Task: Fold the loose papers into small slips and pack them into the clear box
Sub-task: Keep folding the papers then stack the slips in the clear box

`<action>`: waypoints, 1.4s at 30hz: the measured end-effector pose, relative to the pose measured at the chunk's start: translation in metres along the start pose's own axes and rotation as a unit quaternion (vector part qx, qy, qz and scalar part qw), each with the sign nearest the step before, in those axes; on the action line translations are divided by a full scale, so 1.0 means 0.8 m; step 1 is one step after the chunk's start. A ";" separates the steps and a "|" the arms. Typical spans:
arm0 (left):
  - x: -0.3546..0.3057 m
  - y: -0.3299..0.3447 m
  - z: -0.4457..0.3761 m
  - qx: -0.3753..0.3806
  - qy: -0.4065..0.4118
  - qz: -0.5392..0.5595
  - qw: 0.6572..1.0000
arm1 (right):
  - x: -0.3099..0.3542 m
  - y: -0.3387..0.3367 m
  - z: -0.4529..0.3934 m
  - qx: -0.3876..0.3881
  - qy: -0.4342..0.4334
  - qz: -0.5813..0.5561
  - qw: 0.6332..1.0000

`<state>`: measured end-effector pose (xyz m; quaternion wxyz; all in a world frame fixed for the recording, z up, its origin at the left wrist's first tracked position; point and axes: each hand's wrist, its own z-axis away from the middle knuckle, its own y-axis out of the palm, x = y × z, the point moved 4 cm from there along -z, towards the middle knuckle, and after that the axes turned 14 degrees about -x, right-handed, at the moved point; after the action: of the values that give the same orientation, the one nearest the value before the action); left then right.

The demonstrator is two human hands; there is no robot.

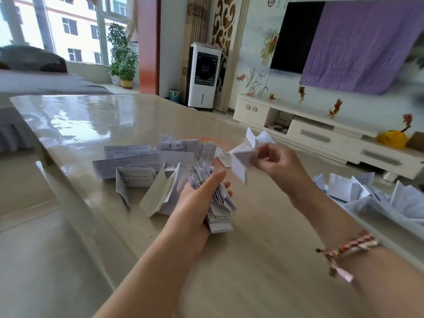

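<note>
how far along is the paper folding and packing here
Partly done. The left hand grips a thick bundle of folded slips, so many are already folded. The right hand pinches one paper above the table, folding in progress. Left: the loose papers spread on the table and another heap at the right. No clear box is in view, so packing cannot be confirmed.

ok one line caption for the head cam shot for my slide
Left hand grips a bundle of folded slips while the right hand pinches a half-folded paper above the table.
</note>
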<state>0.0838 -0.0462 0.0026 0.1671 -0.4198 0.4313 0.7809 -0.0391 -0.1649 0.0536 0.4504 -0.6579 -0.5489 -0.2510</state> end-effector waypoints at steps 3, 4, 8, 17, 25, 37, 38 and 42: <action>0.004 0.008 0.004 0.024 0.014 0.004 1.000 | 0.015 0.003 0.036 0.033 -0.046 0.037 0.998; 0.005 0.010 0.005 0.029 0.022 0.003 0.999 | 0.023 0.004 0.046 0.025 -0.075 0.045 0.996; 0.003 0.013 0.002 0.027 0.023 0.016 0.999 | 0.041 0.012 0.064 0.059 -0.130 0.045 0.989; 0.001 0.011 -0.012 -0.032 0.004 0.017 0.999 | 0.018 0.004 0.028 0.055 -0.010 -0.011 0.998; -0.004 0.002 -0.012 -0.018 -0.017 -0.010 1.000 | -0.055 0.085 -0.066 0.123 -0.009 0.148 0.981; 0.005 -0.016 -0.049 -0.030 -0.039 0.014 0.999 | -0.062 0.128 -0.112 -0.003 -0.017 0.167 0.986; 0.006 -0.011 -0.048 -0.025 -0.037 -0.034 0.998 | -0.056 0.117 -0.109 -0.014 -0.004 0.135 0.991; 0.002 -0.005 -0.020 -0.012 -0.049 -0.009 0.999 | -0.023 0.051 -0.084 -0.019 0.070 -0.070 0.995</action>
<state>0.0932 -0.0570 -0.0051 0.1900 -0.3875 0.4090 0.8040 0.0059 -0.2319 0.0572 0.4565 -0.6069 -0.5561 -0.3376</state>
